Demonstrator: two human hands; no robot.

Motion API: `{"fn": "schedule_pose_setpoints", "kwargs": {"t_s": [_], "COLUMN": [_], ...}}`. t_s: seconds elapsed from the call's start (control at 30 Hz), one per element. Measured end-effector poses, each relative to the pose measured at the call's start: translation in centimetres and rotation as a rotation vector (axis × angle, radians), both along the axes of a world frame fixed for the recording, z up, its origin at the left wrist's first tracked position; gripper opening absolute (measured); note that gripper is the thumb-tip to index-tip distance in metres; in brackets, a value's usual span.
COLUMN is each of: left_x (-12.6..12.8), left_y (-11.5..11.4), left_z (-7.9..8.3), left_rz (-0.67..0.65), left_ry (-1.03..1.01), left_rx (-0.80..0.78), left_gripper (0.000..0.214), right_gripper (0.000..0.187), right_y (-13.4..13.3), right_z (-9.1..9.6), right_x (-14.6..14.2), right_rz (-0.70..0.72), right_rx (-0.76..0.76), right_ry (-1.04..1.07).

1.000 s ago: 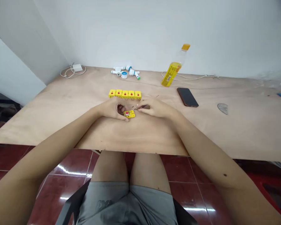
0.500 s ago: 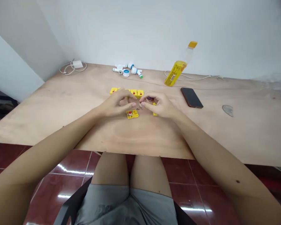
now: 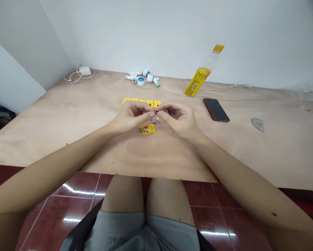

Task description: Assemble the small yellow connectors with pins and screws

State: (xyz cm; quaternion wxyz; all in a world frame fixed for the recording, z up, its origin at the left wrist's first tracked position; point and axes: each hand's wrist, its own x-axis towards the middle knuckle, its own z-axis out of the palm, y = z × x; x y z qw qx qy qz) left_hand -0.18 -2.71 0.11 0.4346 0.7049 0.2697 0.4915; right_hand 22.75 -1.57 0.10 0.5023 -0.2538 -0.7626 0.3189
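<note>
A small yellow block with a red button (image 3: 148, 129) lies flat on the plywood table (image 3: 67, 115). Just above it my left hand (image 3: 131, 116) and my right hand (image 3: 178, 118) meet fingertip to fingertip, both in a pinch. Something tiny and metallic sits between the fingertips, too small to name. A purple object (image 3: 173, 112) shows inside my right hand's curled fingers. Behind the hands stands a row of yellow blocks with red buttons (image 3: 153, 103), partly hidden by my fingers.
At the back lie white pipe fittings and a tape roll (image 3: 143, 79), a charger with cable (image 3: 80, 74), and a yellow-capped bottle (image 3: 202, 75) leaning near a white cable. A dark phone (image 3: 216, 109) and a grey disc (image 3: 257, 124) lie on the right.
My left hand let go of the yellow block, which now lies alone on the table. Both hands rose and came together in a pinch above it.
</note>
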Motion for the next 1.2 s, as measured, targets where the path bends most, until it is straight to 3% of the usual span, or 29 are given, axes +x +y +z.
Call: {"fn": "schedule_pose_setpoints", "kwargs": {"t_s": [0.27, 0.57, 0.8, 1.2], "left_x": [0.17, 0.11, -0.12, -0.14], "left_y": [-0.28, -0.27, 0.10, -0.16], "left_z": [0.34, 0.18, -0.22, 0.64], "left_rz": [0.034, 0.084, 0.079, -0.062], "left_ry": [-0.035, -0.007, 0.031, 0.008], "left_rx": [-0.038, -0.023, -0.032, -0.122], "left_gripper": [0.039, 0.041, 0.043, 0.043], "right_gripper": [0.017, 0.022, 0.007, 0.017], "right_y": [-0.19, -0.46, -0.09, -0.29], "right_z": [0.07, 0.03, 0.24, -0.14], "right_x": [-0.03, -0.19, 0.24, -0.18], "right_rz": [-0.048, -0.091, -0.061, -0.059], "right_rx": [0.162, 0.212, 0.329, 0.208], "right_ry": [0.004, -0.059, -0.119, -0.012]}}
